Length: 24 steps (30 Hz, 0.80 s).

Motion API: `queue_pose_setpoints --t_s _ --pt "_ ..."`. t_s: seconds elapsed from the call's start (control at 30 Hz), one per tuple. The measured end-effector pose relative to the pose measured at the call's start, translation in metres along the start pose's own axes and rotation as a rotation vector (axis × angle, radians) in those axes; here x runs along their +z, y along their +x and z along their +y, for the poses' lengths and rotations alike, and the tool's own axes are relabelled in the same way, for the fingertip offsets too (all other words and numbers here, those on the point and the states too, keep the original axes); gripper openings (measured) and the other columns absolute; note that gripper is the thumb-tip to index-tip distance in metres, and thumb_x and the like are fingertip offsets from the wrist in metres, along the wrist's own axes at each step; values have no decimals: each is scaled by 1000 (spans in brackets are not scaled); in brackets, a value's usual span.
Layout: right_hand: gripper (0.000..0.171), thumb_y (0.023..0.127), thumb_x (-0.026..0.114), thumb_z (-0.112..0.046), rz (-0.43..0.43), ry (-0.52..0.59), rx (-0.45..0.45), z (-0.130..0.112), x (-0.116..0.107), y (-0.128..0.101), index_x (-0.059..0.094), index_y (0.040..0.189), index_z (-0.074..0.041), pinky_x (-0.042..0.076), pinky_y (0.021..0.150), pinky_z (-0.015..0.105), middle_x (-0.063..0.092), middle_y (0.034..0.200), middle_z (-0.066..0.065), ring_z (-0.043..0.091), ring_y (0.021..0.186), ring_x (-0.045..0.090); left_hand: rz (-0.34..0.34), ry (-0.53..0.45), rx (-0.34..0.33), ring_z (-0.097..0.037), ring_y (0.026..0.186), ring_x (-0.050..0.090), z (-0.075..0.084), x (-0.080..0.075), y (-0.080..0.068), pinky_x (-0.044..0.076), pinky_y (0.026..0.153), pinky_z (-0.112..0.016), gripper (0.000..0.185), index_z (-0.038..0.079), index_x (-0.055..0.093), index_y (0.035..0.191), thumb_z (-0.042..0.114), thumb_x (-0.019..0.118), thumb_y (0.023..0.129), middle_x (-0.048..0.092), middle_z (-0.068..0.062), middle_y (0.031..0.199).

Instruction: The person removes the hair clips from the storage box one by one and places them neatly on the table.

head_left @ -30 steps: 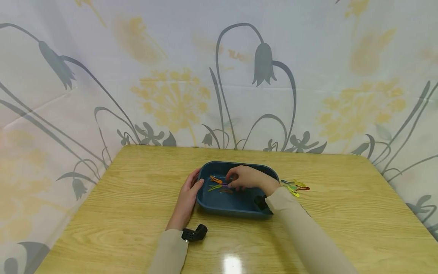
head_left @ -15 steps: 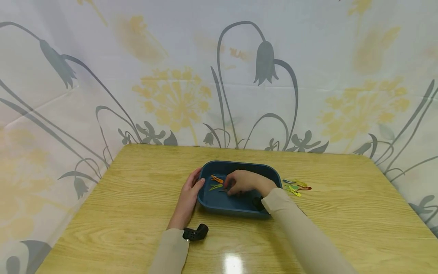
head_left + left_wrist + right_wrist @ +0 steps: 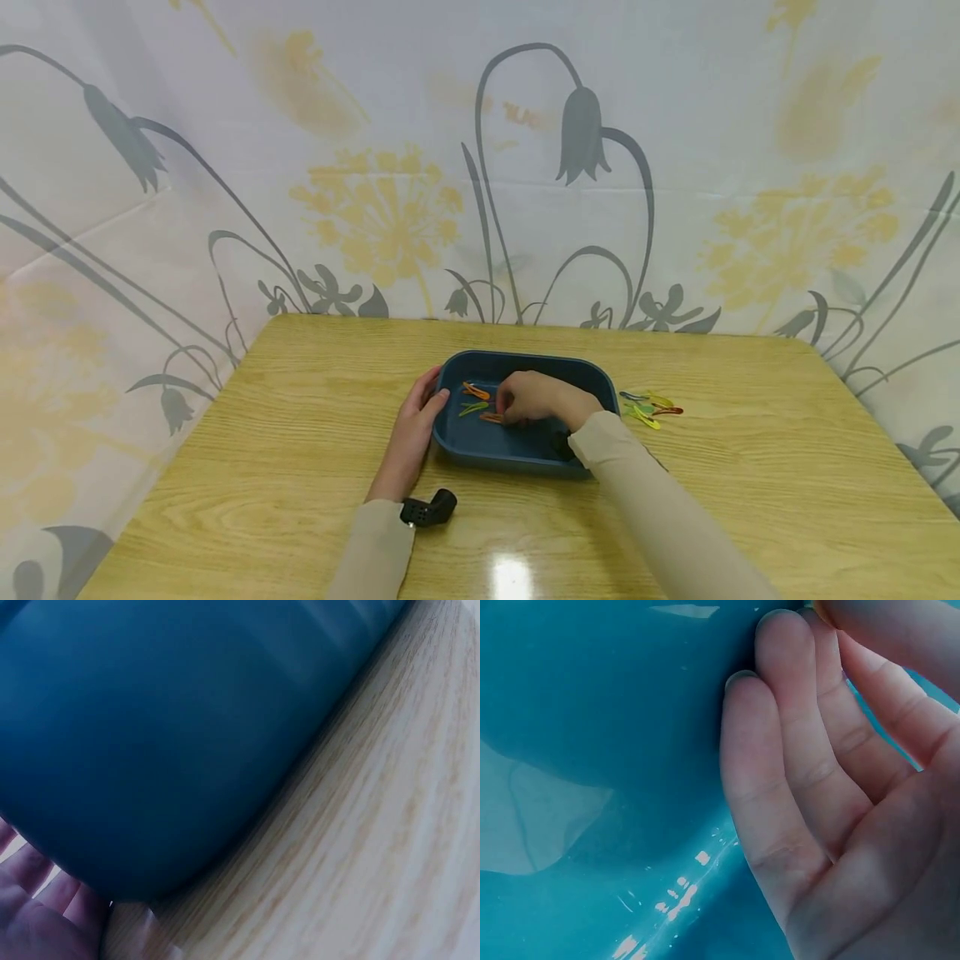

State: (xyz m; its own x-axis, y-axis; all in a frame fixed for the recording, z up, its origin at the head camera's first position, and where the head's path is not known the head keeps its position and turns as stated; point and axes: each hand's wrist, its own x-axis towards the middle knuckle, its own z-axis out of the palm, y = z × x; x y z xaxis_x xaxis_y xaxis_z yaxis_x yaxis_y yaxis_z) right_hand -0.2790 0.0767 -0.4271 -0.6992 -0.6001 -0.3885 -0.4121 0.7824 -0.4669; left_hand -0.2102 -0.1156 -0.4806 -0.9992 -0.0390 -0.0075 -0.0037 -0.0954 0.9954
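Table (image 3: 300, 417) was light wood-grain, far corners rounded. Pale backdrop (image 3: 431, 108) stood behind far edge and along left and right edges, printed with grey drooping bellflowers (image 3: 581, 136), yellow flower heads (image 3: 386, 208). White glare (image 3: 511, 577) lay toward near edge, about mid-width.

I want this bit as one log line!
left hand: holds blue tray | right hand: inside, by an orange clip, grip unclear | more clips: on table beside tray

I can't tell whether I'm in a home or a studio: I have a wood-grained table (image 3: 300, 417) in front of me, with creased grey-and-yellow floral cloth (image 3: 675, 50) screening its far, left and right sides.
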Motion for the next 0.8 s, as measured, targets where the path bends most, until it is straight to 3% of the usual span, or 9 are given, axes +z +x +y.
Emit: queue_pose_setpoints --t_s 0.33,0.6,0.8 --pt "9 88 58 -11 11 127 9 -4 -10 -14 61 79 -12 51 58 29 63 74 1 16 63 61 -8 0 -7 -20 132 34 0 0 0 26 108 -42 44 20 40 138 25 50 95 40 -4 141" --pt "7 87 56 -10 86 163 -53 -5 -18 -26 62 86 -11 50 60 29 62 75 1 16 64 60 -5 8 -6 -21 132 34 -1 0 0 26 108 -43 45 20 40 138 27 50 95 40 -4 141" --pt "8 89 56 -14 156 205 -82 -2 -21 -37 64 89 -12 52 67 37 64 82 5 20 69 61 -5 16 -23 -19 133 32 1 -1 -1 25 109 -42 46 21 39 138 28 50 94 39 0 142"
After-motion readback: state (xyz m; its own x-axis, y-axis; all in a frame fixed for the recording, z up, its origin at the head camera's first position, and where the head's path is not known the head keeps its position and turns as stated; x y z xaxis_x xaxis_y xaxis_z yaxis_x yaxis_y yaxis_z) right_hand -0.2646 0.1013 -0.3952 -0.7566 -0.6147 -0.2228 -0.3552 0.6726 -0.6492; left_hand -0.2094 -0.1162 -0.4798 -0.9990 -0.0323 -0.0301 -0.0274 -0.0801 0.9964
